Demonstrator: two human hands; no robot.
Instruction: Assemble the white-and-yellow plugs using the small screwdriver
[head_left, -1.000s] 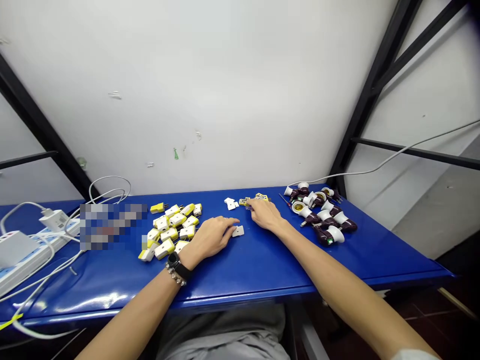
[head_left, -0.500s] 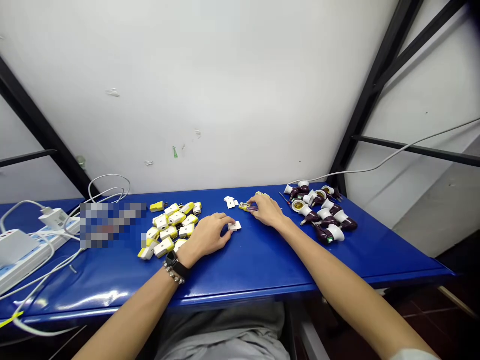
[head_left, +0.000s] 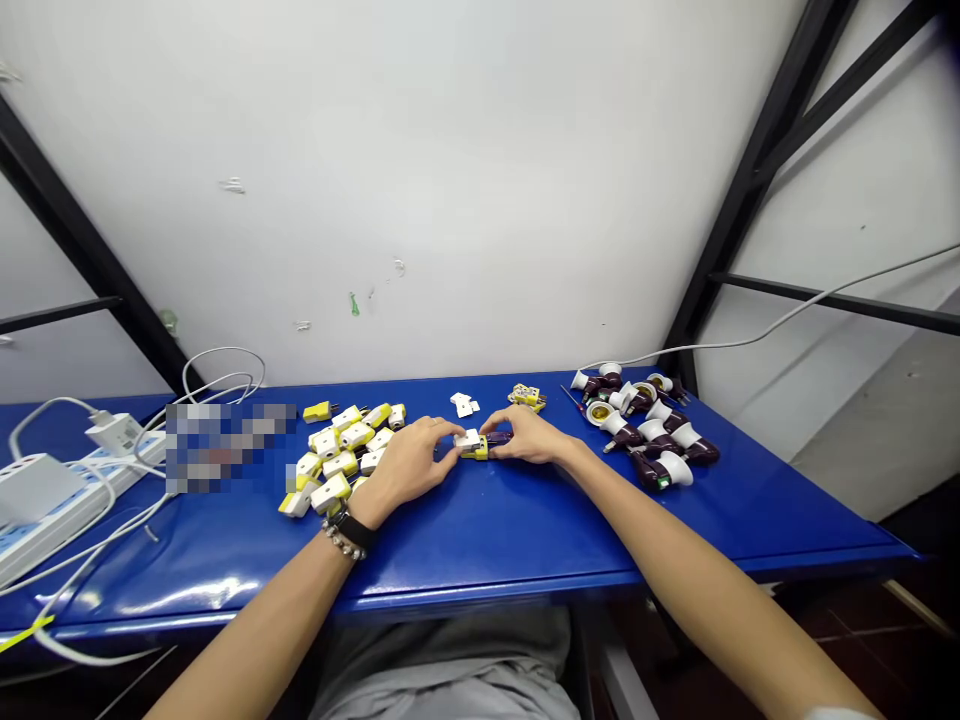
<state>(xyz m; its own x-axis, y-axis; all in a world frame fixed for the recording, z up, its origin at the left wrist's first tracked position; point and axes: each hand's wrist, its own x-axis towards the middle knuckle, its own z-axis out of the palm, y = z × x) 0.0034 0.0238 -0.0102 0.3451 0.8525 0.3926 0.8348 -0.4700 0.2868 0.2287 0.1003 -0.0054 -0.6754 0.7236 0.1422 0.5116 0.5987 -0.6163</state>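
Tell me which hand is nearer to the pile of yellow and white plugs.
Left. The left hand is just right of the plug pile, partly covering its edge in this view; the right hand is farther right, beyond the left one.

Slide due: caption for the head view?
Left hand on a white cover, right hand gripping a yellow plug, between piled plugs and lamp holders.

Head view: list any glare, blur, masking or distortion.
Head view, lower left: bright glare on the blue table. Head view, left: a pixelated patch masks what lies there. Head view, sides: black posts lean outward, probably wide-angle distortion. Head view, middle: left hand and right hand fairly sharp, yellow-and-white piece between them too small for fine detail.
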